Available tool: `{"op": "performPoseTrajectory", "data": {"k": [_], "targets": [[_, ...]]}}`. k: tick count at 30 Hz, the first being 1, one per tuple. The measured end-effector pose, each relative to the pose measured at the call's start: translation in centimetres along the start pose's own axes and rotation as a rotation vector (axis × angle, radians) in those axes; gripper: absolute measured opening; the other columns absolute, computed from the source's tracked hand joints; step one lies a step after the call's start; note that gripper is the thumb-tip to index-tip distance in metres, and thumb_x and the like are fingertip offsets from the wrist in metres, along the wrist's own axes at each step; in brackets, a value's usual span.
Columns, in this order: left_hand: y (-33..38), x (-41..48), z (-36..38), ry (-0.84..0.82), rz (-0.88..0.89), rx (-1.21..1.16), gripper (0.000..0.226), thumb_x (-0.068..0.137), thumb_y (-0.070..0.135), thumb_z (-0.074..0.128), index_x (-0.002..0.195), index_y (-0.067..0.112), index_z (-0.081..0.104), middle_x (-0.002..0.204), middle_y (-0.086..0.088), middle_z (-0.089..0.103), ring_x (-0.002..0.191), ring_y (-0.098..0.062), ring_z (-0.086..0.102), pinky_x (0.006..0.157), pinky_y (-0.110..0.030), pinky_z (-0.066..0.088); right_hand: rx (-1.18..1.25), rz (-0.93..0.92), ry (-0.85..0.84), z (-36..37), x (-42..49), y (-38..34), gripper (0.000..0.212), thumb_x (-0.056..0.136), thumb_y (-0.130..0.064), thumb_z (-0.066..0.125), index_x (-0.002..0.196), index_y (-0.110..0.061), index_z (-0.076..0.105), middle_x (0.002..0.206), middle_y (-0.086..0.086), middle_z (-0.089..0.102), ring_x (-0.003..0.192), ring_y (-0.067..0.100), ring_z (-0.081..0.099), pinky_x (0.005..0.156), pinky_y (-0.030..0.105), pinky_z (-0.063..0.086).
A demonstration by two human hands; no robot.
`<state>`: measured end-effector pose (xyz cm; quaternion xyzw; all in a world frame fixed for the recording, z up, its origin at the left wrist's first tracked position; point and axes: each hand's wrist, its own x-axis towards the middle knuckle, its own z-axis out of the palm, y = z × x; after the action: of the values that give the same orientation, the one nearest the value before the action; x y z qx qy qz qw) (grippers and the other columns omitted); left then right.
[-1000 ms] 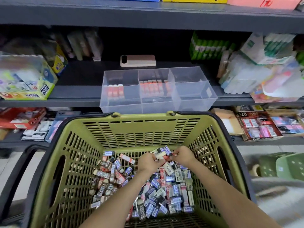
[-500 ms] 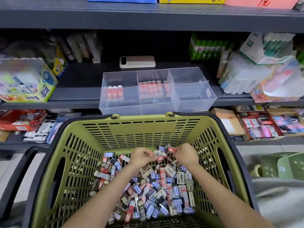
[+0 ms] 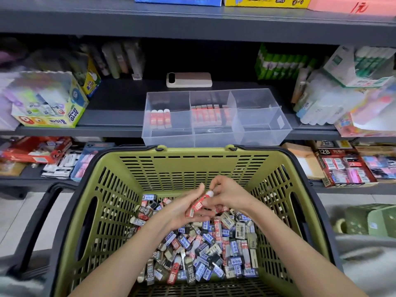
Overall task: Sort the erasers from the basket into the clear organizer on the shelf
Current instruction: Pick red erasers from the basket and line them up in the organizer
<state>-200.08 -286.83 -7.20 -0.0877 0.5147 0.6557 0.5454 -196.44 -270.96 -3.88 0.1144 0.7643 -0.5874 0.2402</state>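
Note:
A green basket holds a heap of several wrapped erasers in red, blue, black and white sleeves. Above the heap both hands meet on one red-sleeved eraser. My left hand cradles its lower part in the palm and fingers. My right hand pinches its white upper end. On the shelf behind stands the clear organizer: three red erasers in the left compartment, a row of several red erasers in the middle one, none visible in the right one.
A phone lies on the shelf behind the organizer. A glue box stands at the left, packaged stationery at the right. Boxes of goods fill the lower shelf. A green stool stands at the right.
Both hands rose from the eraser heap and now hold a single red eraser between them above it. The camera tilted slightly upward.

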Motion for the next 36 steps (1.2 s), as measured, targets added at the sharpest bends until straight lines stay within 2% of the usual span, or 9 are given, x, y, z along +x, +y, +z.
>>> {"op": "performPoseTrajectory", "data": {"k": [4, 8, 11, 15, 18, 23, 31, 34, 36], "targets": [[0.3, -0.5, -1.3, 0.059, 0.086, 0.089, 0.044, 0.075, 0.03, 0.071, 0.114, 0.012, 0.063, 0.076, -0.008, 0.072, 0.064, -0.018, 0.068, 0.055, -0.024, 0.053, 0.043, 0.049, 0.077, -0.1, 0.9, 2.5, 0.027, 0.075, -0.012, 0.076, 0.086, -0.012, 0.052, 0.075, 0.004, 0.068, 0.066, 0.017, 0.06, 0.061, 0.026, 0.051], [0.3, -0.9, -3.6, 0.128, 0.07, -0.027, 0.024, 0.087, 0.015, 0.061, 0.11, 0.007, 0.061, 0.077, -0.014, 0.07, 0.074, -0.03, 0.071, 0.067, -0.041, 0.058, -0.828, 0.149, 0.161, 0.2, 1.6, 7.3, 0.023, 0.091, -0.03, 0.057, 0.107, -0.017, 0.066, 0.101, 0.0, 0.07, 0.084, 0.016, 0.064, 0.081, 0.033, 0.054], [-0.1, -1.5, -5.0, 0.193, 0.03, -0.12, 0.019, 0.089, 0.009, 0.058, 0.108, 0.007, 0.055, 0.085, -0.018, 0.064, 0.076, -0.032, 0.07, 0.069, -0.05, 0.057, -0.995, 0.114, 0.163, 0.9, 2.3, 8.5, 0.029, 0.091, -0.037, 0.052, 0.107, -0.018, 0.066, 0.104, 0.001, 0.065, 0.092, 0.018, 0.062, 0.083, 0.03, 0.05], [-1.1, -2.0, -5.7, 0.289, 0.012, -0.114, 0.03, 0.074, 0.01, 0.069, 0.099, 0.007, 0.053, 0.091, -0.017, 0.061, 0.081, -0.028, 0.065, 0.067, -0.043, 0.059, -0.895, 0.193, 0.029, 0.5, 3.1, 8.2, 0.023, 0.081, -0.038, 0.065, 0.096, -0.021, 0.069, 0.085, -0.006, 0.066, 0.081, 0.014, 0.059, 0.085, 0.029, 0.049], [-1.6, -1.9, -5.5, 0.307, 0.008, -0.127, 0.033, 0.07, 0.012, 0.07, 0.099, 0.005, 0.054, 0.08, -0.013, 0.066, 0.072, -0.024, 0.066, 0.061, -0.034, 0.058, -0.731, 0.248, -0.077, 1.1, 3.2, 8.1, 0.035, 0.074, -0.039, 0.074, 0.102, -0.018, 0.068, 0.106, -0.005, 0.065, 0.1, 0.016, 0.06, 0.092, 0.034, 0.047], [-1.8, -1.6, -5.4, 0.279, 0.002, -0.135, 0.022, 0.084, 0.013, 0.065, 0.101, 0.005, 0.052, 0.072, -0.007, 0.065, 0.064, -0.019, 0.063, 0.058, -0.028, 0.054, -0.8, 0.301, -0.039, 2.3, 3.7, 7.7, 0.044, 0.071, -0.04, 0.077, 0.098, -0.007, 0.069, 0.102, 0.006, 0.07, 0.095, 0.021, 0.065, 0.09, 0.04, 0.05], [-2.2, -1.9, -4.9, 0.288, 0.015, -0.074, 0.039, 0.066, 0.02, 0.075, 0.096, 0.01, 0.054, 0.071, -0.003, 0.059, 0.059, -0.013, 0.053, 0.056, -0.023, 0.044, -0.849, 0.118, -0.002, 2.2, 2.0, 7.7, 0.038, 0.07, -0.047, 0.075, 0.096, -0.024, 0.061, 0.104, -0.006, 0.065, 0.104, 0.014, 0.055, 0.095, 0.031, 0.033], [-2.8, -1.8, -4.1, 0.248, 0.046, -0.129, 0.044, 0.065, 0.022, 0.078, 0.099, 0.009, 0.052, 0.078, -0.004, 0.059, 0.067, -0.014, 0.054, 0.06, -0.023, 0.046, -0.498, 0.094, 0.111, 1.9, 1.4, 5.8, 0.029, 0.071, -0.041, 0.076, 0.087, -0.026, 0.058, 0.1, -0.01, 0.066, 0.091, 0.008, 0.059, 0.095, 0.036, 0.043], [-2.7, -1.7, -3.3, 0.208, 0.079, -0.221, 0.048, 0.065, 0.024, 0.078, 0.103, 0.008, 0.053, 0.081, -0.006, 0.061, 0.072, -0.016, 0.056, 0.069, -0.024, 0.046, -0.172, 0.079, 0.212, 2.7, 0.9, 3.7, 0.03, 0.072, -0.035, 0.077, 0.088, -0.021, 0.056, 0.093, -0.003, 0.067, 0.071, 0.009, 0.059, 0.076, 0.034, 0.054]]}}
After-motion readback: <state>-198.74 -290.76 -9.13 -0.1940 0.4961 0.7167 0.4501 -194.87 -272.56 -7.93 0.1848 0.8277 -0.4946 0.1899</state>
